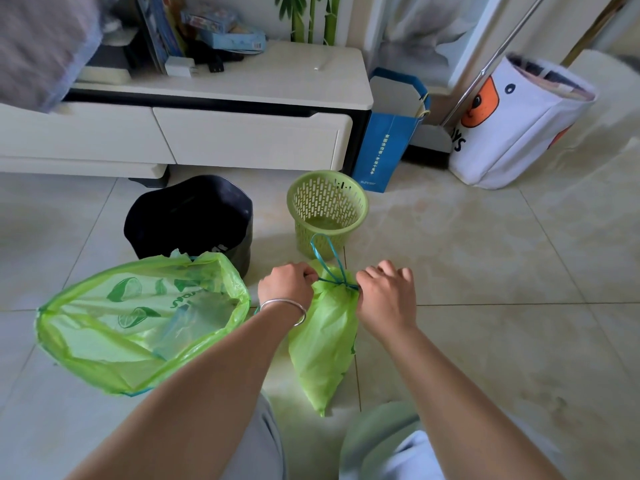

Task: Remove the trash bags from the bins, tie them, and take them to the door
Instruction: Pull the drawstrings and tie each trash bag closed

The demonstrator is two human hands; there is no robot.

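Both hands pinch the cord at the small bag's neck: left hand at nine o'clock, right hand at three; the bag's long axis runs toward six.

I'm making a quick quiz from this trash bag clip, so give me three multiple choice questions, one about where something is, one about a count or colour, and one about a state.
1. Where is the green slotted bin?
A. On the cabinet
B. On the floor right of the black bin
C. Inside the blue paper bag

2. How many green trash bags are out of the bins?
A. One
B. Two
C. Three

3. What state is the small bag between the hands in?
A. Mouth cinched by its drawstring
B. Wide open
C. Still lining a bin

Answers: B, it stands on the tiles beside the black bin. B, the large open bag and the small one. A, left hand and right hand pull the blue drawstring at its gathered neck.
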